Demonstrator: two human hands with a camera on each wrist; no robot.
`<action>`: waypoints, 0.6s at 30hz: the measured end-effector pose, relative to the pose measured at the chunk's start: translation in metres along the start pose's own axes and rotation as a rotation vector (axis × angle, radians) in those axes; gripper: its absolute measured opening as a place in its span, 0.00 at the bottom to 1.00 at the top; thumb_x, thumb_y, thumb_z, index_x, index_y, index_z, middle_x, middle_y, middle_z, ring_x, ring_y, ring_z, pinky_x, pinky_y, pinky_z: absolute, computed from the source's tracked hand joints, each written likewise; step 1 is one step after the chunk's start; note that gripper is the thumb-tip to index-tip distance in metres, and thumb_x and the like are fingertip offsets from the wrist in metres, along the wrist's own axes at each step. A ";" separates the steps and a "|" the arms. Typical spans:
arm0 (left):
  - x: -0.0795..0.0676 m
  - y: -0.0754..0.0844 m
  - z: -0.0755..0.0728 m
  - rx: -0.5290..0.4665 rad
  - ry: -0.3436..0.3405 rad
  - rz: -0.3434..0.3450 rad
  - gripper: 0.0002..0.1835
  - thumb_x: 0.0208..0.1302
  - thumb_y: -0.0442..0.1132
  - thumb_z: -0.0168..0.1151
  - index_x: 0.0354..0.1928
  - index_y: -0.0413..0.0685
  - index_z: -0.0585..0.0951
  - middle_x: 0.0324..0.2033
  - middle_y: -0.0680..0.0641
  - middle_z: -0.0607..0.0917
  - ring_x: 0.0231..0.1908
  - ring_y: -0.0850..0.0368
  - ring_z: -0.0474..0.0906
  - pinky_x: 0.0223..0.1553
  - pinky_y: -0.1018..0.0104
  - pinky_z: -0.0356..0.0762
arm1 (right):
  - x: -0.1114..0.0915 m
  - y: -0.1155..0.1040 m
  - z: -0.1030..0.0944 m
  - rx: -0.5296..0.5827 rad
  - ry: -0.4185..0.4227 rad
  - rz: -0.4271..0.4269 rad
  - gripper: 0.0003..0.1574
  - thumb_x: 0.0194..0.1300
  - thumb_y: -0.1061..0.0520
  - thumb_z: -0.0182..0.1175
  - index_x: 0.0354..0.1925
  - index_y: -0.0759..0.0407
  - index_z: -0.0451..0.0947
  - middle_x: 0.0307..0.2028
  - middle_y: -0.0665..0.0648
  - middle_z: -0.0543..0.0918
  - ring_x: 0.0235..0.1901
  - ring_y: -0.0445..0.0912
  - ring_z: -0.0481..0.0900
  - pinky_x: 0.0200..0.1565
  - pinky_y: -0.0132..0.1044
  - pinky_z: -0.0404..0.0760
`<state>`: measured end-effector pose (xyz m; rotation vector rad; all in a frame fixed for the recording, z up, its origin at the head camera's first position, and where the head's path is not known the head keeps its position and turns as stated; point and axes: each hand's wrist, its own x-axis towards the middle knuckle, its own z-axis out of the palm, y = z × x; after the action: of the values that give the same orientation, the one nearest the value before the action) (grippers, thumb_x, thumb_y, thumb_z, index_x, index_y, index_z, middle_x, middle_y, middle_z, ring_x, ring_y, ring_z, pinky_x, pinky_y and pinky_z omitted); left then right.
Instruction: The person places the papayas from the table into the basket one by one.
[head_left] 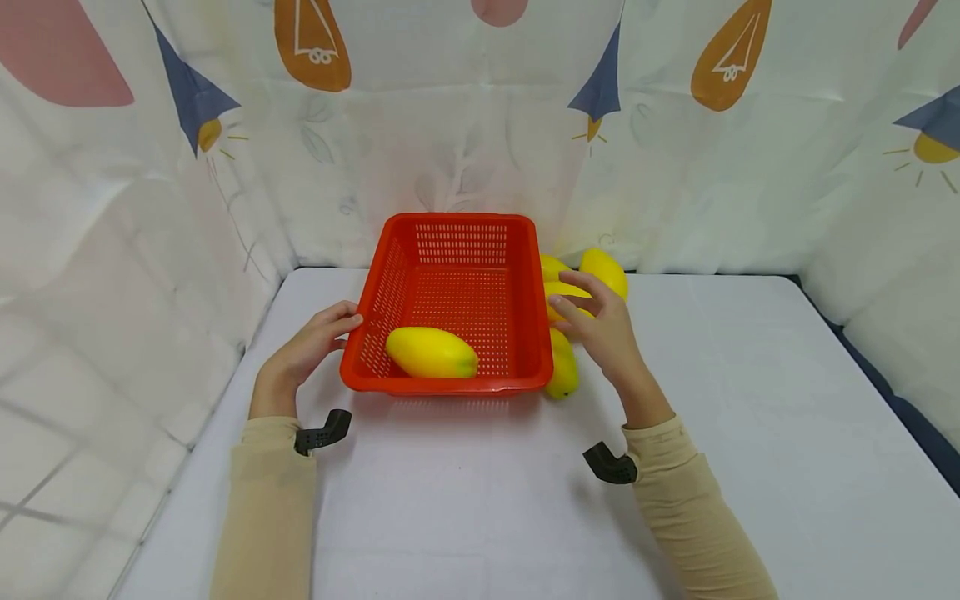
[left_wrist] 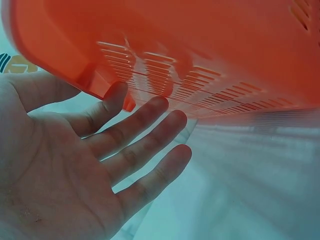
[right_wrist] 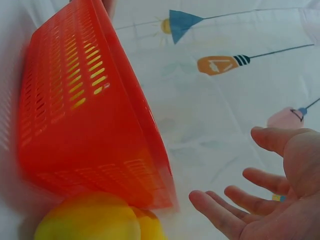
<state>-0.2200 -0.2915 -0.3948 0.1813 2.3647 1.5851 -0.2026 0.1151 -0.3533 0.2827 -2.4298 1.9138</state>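
A red plastic basket (head_left: 483, 321) with slotted walls stands at the back of the table. Inside, by its front wall, lies one yellow mango (head_left: 431, 352). My left hand (head_left: 306, 352) holds the basket's left rim, its thumb over the edge and its other fingers spread below, as the left wrist view shows. To the right of the basket, my right hand (head_left: 603, 329) hovers with loosely bent fingers and nothing in it. Around and partly under that hand lie several more mangoes (head_left: 604, 271), close to the basket's right wall; the basket and hand partly hide them.
A white cloth covers the table (head_left: 465, 500). Behind and at the sides hangs a white curtain (head_left: 465, 108) printed with coloured shapes, close to the table's back edge. A black wrist mount (head_left: 324, 431) sits on the left sleeve, another mount (head_left: 611, 463) on the right.
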 end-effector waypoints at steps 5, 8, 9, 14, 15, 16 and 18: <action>0.001 0.000 0.000 -0.004 0.002 0.009 0.23 0.74 0.53 0.43 0.56 0.40 0.68 0.46 0.52 0.74 0.52 0.60 0.69 0.60 0.51 0.64 | 0.000 0.001 -0.009 -0.044 0.015 0.010 0.31 0.66 0.46 0.60 0.64 0.53 0.69 0.65 0.52 0.71 0.60 0.51 0.76 0.50 0.40 0.82; 0.001 0.000 0.000 -0.008 0.002 0.008 0.23 0.74 0.53 0.44 0.56 0.40 0.68 0.46 0.52 0.74 0.52 0.60 0.69 0.59 0.52 0.64 | -0.001 0.001 -0.014 -0.046 0.019 0.021 0.30 0.67 0.46 0.59 0.64 0.54 0.69 0.64 0.52 0.71 0.60 0.51 0.76 0.48 0.37 0.82; 0.002 0.000 0.000 -0.007 0.002 0.007 0.23 0.74 0.53 0.44 0.56 0.40 0.68 0.46 0.52 0.74 0.52 0.60 0.69 0.59 0.52 0.64 | -0.002 0.000 -0.016 -0.047 0.021 0.023 0.30 0.67 0.47 0.59 0.64 0.54 0.69 0.64 0.52 0.71 0.60 0.51 0.76 0.48 0.36 0.82; 0.002 -0.001 0.000 -0.007 -0.001 0.006 0.24 0.74 0.54 0.44 0.57 0.40 0.68 0.47 0.52 0.74 0.52 0.60 0.69 0.60 0.51 0.64 | -0.003 0.001 -0.025 -0.073 0.042 0.017 0.31 0.67 0.46 0.58 0.64 0.55 0.68 0.65 0.53 0.70 0.59 0.51 0.76 0.49 0.33 0.81; 0.002 -0.001 0.000 -0.007 -0.001 0.005 0.24 0.74 0.54 0.44 0.57 0.40 0.68 0.47 0.52 0.74 0.52 0.60 0.69 0.60 0.51 0.63 | -0.004 0.001 -0.027 -0.088 0.048 0.014 0.31 0.67 0.46 0.58 0.65 0.55 0.68 0.65 0.53 0.70 0.60 0.51 0.75 0.49 0.32 0.81; 0.002 -0.001 0.000 -0.007 0.000 0.004 0.24 0.74 0.54 0.44 0.57 0.40 0.67 0.47 0.51 0.74 0.52 0.60 0.69 0.60 0.51 0.63 | -0.004 0.002 -0.030 -0.105 0.055 0.009 0.31 0.68 0.46 0.58 0.65 0.55 0.68 0.65 0.54 0.70 0.60 0.51 0.75 0.49 0.30 0.81; 0.002 -0.001 -0.001 -0.008 0.001 0.003 0.25 0.74 0.54 0.44 0.57 0.40 0.67 0.47 0.51 0.74 0.52 0.60 0.68 0.61 0.50 0.62 | -0.005 0.002 -0.035 -0.145 0.071 -0.001 0.31 0.68 0.46 0.57 0.65 0.54 0.68 0.66 0.54 0.70 0.61 0.50 0.73 0.52 0.31 0.80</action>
<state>-0.2223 -0.2923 -0.3961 0.1830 2.3596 1.5960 -0.2014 0.1495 -0.3476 0.2062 -2.5042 1.7051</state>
